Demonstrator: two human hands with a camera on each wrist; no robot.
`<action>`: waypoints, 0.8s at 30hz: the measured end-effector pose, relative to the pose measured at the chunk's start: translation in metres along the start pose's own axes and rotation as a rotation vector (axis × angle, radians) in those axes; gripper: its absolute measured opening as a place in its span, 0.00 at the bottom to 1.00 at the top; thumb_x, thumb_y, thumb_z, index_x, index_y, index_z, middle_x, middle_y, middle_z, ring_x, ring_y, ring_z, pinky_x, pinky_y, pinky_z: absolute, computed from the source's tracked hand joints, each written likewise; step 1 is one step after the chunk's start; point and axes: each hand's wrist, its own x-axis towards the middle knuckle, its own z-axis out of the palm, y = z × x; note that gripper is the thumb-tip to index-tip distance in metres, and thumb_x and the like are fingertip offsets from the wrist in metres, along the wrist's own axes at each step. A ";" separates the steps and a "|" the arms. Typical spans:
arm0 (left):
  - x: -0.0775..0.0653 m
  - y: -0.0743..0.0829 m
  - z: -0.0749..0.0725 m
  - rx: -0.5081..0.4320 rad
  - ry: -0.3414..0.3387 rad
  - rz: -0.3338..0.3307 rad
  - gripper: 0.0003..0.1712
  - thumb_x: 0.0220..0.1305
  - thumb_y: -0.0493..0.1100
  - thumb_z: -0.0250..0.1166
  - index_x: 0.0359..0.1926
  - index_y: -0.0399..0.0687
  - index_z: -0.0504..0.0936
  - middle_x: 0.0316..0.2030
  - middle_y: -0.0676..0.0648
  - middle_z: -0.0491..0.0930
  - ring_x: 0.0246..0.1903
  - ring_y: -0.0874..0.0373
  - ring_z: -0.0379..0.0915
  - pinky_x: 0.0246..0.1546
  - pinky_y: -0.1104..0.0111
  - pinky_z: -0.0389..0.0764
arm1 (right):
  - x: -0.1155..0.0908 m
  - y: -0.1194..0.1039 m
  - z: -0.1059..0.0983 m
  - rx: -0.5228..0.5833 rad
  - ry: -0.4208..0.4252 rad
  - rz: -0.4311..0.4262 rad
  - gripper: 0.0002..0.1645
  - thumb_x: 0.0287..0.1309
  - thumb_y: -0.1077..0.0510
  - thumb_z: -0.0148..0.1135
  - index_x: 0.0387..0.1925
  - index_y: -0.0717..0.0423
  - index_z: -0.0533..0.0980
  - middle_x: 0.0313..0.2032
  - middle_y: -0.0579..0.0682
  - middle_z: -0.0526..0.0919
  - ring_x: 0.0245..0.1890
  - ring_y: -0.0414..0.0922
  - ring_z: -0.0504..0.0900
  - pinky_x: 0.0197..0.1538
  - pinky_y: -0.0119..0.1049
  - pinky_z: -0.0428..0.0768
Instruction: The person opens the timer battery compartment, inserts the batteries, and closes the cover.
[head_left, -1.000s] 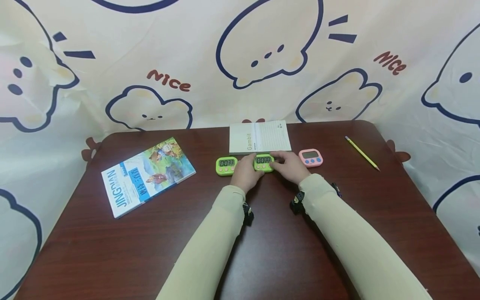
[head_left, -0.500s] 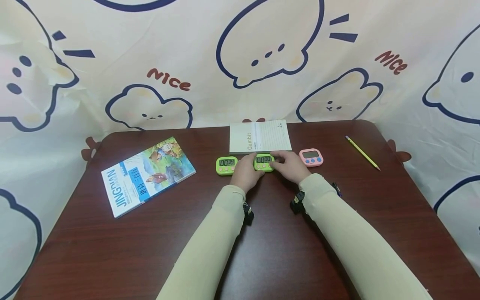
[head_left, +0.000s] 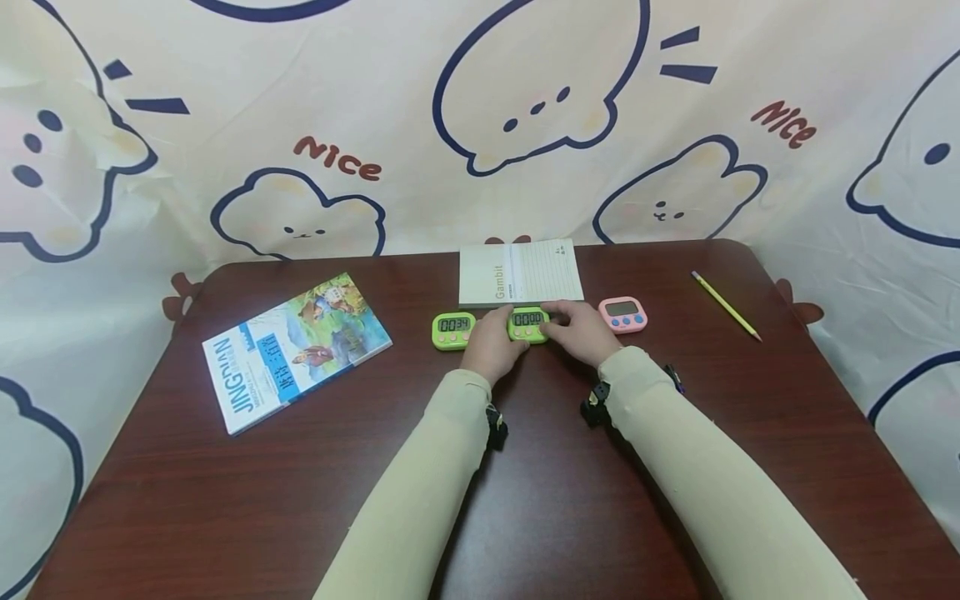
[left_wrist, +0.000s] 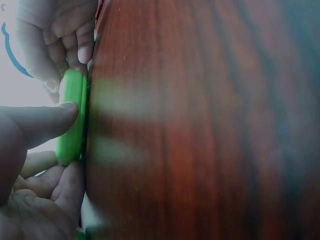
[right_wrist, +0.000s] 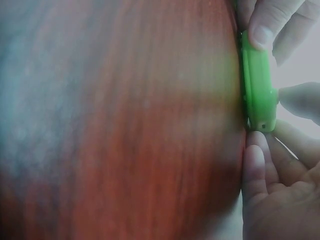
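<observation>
Over one table (head_left: 262,517) my two arms (head_left: 408,483) converge. One picture book (head_left: 298,354) and one notebook (head_left: 521,275) lie flat. My left hand (head_left: 491,346) and right hand (head_left: 583,333), fingers half-curled, grip one green timer (head_left: 527,320) between a second green timer (head_left: 452,332) and one pink timer (head_left: 622,315). Rightmost, one pencil (head_left: 726,306).

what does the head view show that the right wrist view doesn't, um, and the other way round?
Only the head view shows the book, notebook, pencil, pink timer and left green timer, plus the display of the middle timer.

Only the right wrist view shows a small dark hole in the middle timer's end.

Both show the left hand and right hand holding the middle timer, and the table.
</observation>
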 end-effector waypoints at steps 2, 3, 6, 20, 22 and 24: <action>0.000 0.000 0.000 0.001 -0.001 0.002 0.40 0.64 0.43 0.71 0.73 0.42 0.65 0.69 0.41 0.69 0.69 0.48 0.64 0.70 0.58 0.65 | 0.000 0.000 0.000 -0.002 0.002 -0.001 0.26 0.67 0.54 0.62 0.64 0.59 0.75 0.51 0.58 0.83 0.49 0.50 0.79 0.56 0.46 0.76; 0.000 0.000 0.000 0.000 -0.001 0.002 0.40 0.64 0.42 0.71 0.73 0.42 0.65 0.69 0.41 0.69 0.69 0.48 0.64 0.70 0.58 0.65 | 0.000 0.000 0.000 -0.002 0.002 -0.001 0.26 0.67 0.55 0.62 0.63 0.59 0.75 0.51 0.58 0.83 0.49 0.50 0.79 0.56 0.46 0.76; -0.001 0.001 -0.001 0.001 0.000 0.003 0.40 0.64 0.42 0.71 0.73 0.42 0.65 0.69 0.41 0.69 0.69 0.48 0.64 0.70 0.58 0.65 | 0.000 0.000 0.000 -0.002 0.001 -0.002 0.26 0.67 0.54 0.62 0.64 0.59 0.75 0.51 0.58 0.83 0.49 0.50 0.79 0.56 0.46 0.76; -0.003 0.002 -0.001 -0.010 -0.008 -0.006 0.39 0.66 0.43 0.70 0.74 0.44 0.64 0.70 0.42 0.68 0.69 0.48 0.63 0.69 0.57 0.67 | 0.001 0.000 -0.002 -0.016 0.006 0.006 0.27 0.66 0.53 0.62 0.64 0.58 0.75 0.53 0.57 0.83 0.51 0.51 0.80 0.58 0.47 0.76; -0.003 0.001 -0.001 -0.017 -0.010 -0.003 0.40 0.65 0.44 0.70 0.74 0.44 0.64 0.70 0.42 0.68 0.69 0.48 0.64 0.69 0.57 0.67 | -0.001 0.001 -0.001 -0.004 0.005 0.007 0.28 0.66 0.52 0.62 0.65 0.58 0.75 0.53 0.56 0.82 0.51 0.50 0.79 0.58 0.46 0.76; -0.004 0.000 0.000 -0.021 -0.009 -0.001 0.41 0.65 0.44 0.70 0.74 0.44 0.64 0.70 0.42 0.68 0.69 0.49 0.64 0.69 0.57 0.67 | -0.003 0.001 -0.001 0.012 0.004 0.003 0.28 0.66 0.52 0.63 0.65 0.57 0.74 0.53 0.56 0.82 0.51 0.50 0.80 0.57 0.46 0.77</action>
